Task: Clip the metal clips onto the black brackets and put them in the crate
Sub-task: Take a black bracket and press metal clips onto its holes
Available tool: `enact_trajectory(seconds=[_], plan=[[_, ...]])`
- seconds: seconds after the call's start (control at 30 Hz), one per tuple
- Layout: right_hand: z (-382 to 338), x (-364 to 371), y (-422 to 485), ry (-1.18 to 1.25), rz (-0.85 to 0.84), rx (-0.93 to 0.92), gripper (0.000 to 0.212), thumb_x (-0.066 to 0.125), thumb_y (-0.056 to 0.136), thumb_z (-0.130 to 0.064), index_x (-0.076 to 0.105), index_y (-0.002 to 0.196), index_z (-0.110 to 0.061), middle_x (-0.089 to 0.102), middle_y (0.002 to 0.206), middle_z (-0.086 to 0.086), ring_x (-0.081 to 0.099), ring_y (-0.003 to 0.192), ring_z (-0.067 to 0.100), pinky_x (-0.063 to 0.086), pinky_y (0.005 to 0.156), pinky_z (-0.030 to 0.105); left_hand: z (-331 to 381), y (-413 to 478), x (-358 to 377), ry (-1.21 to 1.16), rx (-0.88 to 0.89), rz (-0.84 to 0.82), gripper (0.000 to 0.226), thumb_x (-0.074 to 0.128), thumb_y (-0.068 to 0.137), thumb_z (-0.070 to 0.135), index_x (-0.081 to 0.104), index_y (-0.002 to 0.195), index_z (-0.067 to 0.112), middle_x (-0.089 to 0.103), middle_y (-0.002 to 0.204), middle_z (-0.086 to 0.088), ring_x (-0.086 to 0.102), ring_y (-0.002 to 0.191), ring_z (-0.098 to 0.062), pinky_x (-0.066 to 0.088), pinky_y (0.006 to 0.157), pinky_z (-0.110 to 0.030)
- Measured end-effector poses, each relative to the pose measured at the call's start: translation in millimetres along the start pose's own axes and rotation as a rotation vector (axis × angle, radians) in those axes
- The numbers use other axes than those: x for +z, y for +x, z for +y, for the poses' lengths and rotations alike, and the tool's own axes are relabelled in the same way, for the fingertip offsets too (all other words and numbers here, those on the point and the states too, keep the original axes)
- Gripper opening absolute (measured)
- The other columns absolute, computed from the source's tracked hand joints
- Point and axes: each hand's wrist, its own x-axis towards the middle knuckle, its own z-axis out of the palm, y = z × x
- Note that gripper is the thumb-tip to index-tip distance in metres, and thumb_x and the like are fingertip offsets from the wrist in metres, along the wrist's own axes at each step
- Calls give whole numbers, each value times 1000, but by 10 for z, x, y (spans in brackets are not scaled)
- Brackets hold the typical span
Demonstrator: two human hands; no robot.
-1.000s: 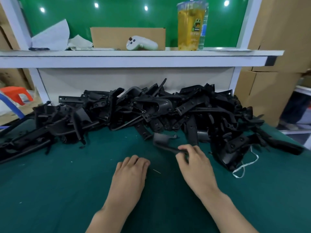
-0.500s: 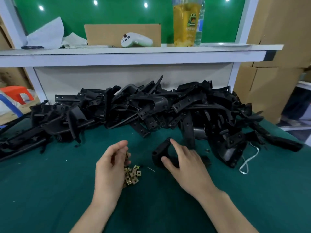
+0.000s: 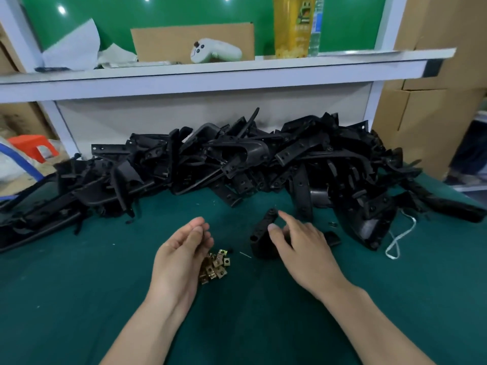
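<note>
Bracket (image 3: 259,242) pinched by right hand (image 3: 303,245), left hand (image 3: 179,255) curled above metal clips (image 3: 217,264), hold unclear

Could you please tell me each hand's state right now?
Left hand: curled by the metal clips, cannot tell.
Right hand: holding the black bracket.

shelf (image 3: 237,72): white controller (image 3: 214,50), yellow drink cup (image 3: 292,27), cardboard sheet (image 3: 171,40) | table (image 3: 79,299): white cord (image 3: 398,241)

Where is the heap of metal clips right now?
In the head view, the metal clips lie heaped on the green table near the centre, beside the left hand and left of the black bracket that the right hand holds.
</note>
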Motion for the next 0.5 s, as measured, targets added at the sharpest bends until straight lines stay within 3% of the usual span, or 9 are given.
enact_trajectory(seconds=[0.1,0.17,0.23,0.37,0.5], plan=[[-60,-6,17,5,4,54,70,22,96,-71,50,142,-26,63,112,-15,47,123,16,28,111,39,28,22,-35,15,-1,11,20,56,97,-2,69,110,7,78,98,6,72,97,-4,54,82,-19],[-68,-9,19,-11,-1,77,63,24,94,-74,63,117,-30,65,103,-15,51,113,18,33,107,41,26,14,-31,27,11,12,22,56,97,-2,69,111,9,78,98,8,71,100,-5,53,83,-20],[-72,-20,34,0,-2,82,56,27,93,-75,63,100,-33,62,94,-14,50,103,16,33,103,40,23,19,-17,11,36,7,21,57,97,-1,69,112,10,78,96,5,72,95,-6,55,78,-16],[-46,-38,36,110,14,85,47,37,91,-72,65,96,-35,62,94,-18,46,95,3,26,97,31,-7,35,5,8,42,-12,19,56,99,5,68,114,10,76,100,-4,69,82,-7,56,72,-16],[-53,-59,-6,353,18,56,41,51,89,-66,58,75,-28,60,75,-9,55,79,10,43,79,32,-22,26,3,25,41,-3,20,53,101,6,72,109,5,76,104,-7,69,82,-7,56,72,-16]])
